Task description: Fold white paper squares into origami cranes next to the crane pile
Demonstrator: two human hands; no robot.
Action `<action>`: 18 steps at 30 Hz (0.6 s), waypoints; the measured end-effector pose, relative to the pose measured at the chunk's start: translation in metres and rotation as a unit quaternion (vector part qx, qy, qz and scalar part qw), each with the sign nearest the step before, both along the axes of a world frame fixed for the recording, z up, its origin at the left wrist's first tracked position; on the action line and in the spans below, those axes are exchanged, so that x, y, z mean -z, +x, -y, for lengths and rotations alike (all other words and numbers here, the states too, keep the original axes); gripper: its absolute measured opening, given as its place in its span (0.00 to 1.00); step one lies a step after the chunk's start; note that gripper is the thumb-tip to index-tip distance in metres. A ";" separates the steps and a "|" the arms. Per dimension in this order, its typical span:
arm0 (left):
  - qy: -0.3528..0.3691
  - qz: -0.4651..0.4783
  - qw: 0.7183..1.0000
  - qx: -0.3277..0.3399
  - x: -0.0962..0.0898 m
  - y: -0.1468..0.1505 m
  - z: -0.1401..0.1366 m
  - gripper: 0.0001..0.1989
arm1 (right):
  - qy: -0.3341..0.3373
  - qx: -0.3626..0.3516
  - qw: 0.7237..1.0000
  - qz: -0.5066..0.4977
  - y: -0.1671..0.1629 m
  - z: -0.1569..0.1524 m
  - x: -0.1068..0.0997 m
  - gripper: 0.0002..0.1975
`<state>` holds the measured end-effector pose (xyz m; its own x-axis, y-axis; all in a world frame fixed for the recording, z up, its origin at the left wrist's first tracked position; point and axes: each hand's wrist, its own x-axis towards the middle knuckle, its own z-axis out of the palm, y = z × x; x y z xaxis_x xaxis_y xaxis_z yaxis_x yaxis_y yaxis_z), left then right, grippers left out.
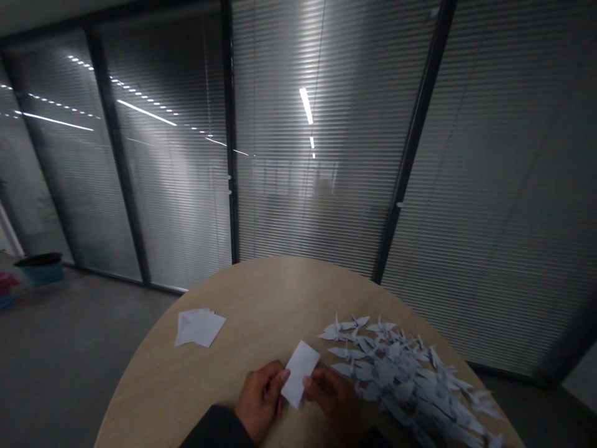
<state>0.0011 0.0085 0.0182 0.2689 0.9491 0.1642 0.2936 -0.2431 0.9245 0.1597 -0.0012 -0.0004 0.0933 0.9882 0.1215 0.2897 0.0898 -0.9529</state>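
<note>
A white sheet of paper (301, 372), folded to a narrow rectangle, is held tilted just above the table between both hands. My left hand (261, 397) pinches its left edge, thumb on top. At its right edge my right hand (333, 398) grips it between thumb and curled fingers; part of this hand lies in shadow. Close by on the right spreads a heap of white folded paper cranes (401, 373), their pointed wings and necks overlapping. To the left lies a small stack of flat white paper sheets (200, 327), apart from both hands.
The round wooden table (275, 292) has its curved far edge near a glass partition with blinds (317, 205). On the floor at far left stand a blue bin with a dark rim (44, 270) and a red and blue container (5, 289).
</note>
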 end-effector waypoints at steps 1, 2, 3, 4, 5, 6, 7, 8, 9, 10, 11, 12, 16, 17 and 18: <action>0.017 -0.005 1.000 -0.008 0.000 0.000 0.000 0.24 | -0.002 -0.005 1.000 -0.001 0.000 0.000 -0.001 0.15; 0.031 -0.009 0.999 -0.012 -0.001 -0.001 0.000 0.24 | -0.005 -0.008 1.000 -0.002 0.000 0.001 -0.002 0.15; 0.041 -0.012 0.999 -0.013 -0.001 -0.001 0.000 0.23 | -0.008 -0.008 1.000 -0.003 0.000 0.001 -0.003 0.15; 0.045 -0.015 0.999 -0.010 -0.001 -0.001 0.000 0.23 | -0.012 -0.007 1.000 -0.003 0.000 0.002 -0.004 0.15; 0.042 -0.016 0.999 -0.006 0.000 -0.001 -0.001 0.22 | -0.015 -0.006 1.000 -0.005 0.000 0.002 -0.005 0.15; 0.034 -0.014 0.999 0.001 0.001 -0.001 -0.001 0.22 | -0.017 -0.005 1.000 -0.008 0.000 0.002 -0.006 0.15; 0.019 -0.009 1.000 0.010 0.002 -0.001 -0.001 0.21 | -0.019 -0.001 1.000 -0.010 0.000 0.002 -0.007 0.15; 0.006 -0.003 1.000 0.020 0.003 -0.001 -0.002 0.21 | -0.021 0.001 1.000 -0.013 0.000 0.002 -0.007 0.15; -0.003 0.001 1.000 0.027 0.003 -0.001 -0.002 0.21 | -0.022 0.003 1.000 -0.016 0.000 0.002 -0.008 0.15; -0.006 0.003 0.999 0.031 0.004 -0.001 -0.003 0.21 | -0.021 0.005 1.000 -0.018 0.000 0.002 -0.008 0.15; -0.001 0.001 1.000 0.031 0.004 -0.001 -0.003 0.21 | -0.018 0.006 1.000 -0.019 0.000 0.002 -0.007 0.15; 0.009 -0.002 1.000 0.029 0.004 -0.001 -0.004 0.21 | -0.013 0.006 1.000 -0.018 0.000 0.002 -0.007 0.15; 0.032 0.021 0.999 0.025 0.003 -0.003 -0.006 0.19 | -0.012 0.009 1.000 -0.013 -0.001 0.001 -0.007 0.14; 0.031 0.030 0.999 0.025 0.004 -0.004 -0.007 0.19 | -0.018 0.008 1.000 -0.015 -0.001 0.001 -0.007 0.14; 0.030 0.037 0.999 0.023 0.005 -0.004 -0.008 0.19 | -0.020 0.006 1.000 -0.019 -0.001 0.001 -0.006 0.14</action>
